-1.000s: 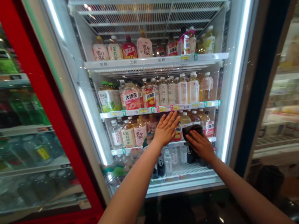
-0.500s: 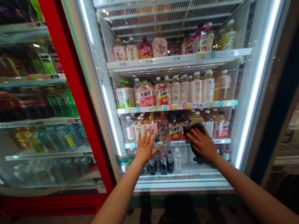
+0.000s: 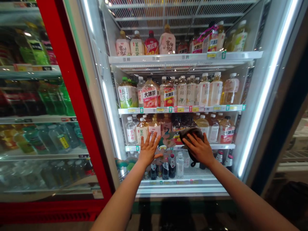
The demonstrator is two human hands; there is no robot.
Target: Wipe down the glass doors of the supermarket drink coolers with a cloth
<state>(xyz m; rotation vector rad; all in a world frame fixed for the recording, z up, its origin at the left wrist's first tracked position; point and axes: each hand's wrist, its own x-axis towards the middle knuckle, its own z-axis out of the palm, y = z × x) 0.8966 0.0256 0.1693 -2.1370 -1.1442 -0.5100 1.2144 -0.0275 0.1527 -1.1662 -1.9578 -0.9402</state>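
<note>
Well to the left of both hands stands a red-framed cooler (image 3: 75, 96) with bottles on its shelves. Nearer the left hand, a bright light strip (image 3: 111, 118) edges the lit cooler in front of the person. Above and to the left of that hand is a green-capped bottle (image 3: 124, 94). The left hand (image 3: 148, 153) holds nothing, its fingers spread upward and its palm turned to the cooler; whether it touches the front, I cannot tell. Between the hands is a colourful decal (image 3: 167, 140), with a red-capped dark bottle (image 3: 172, 167) below it. Next comes a dark cloth (image 3: 192, 131), gripped under the fingers of the right hand (image 3: 197, 147), its lower end hanging below. Right of that hand stands a pink-labelled bottle (image 3: 227, 133) on a shelf.
</note>
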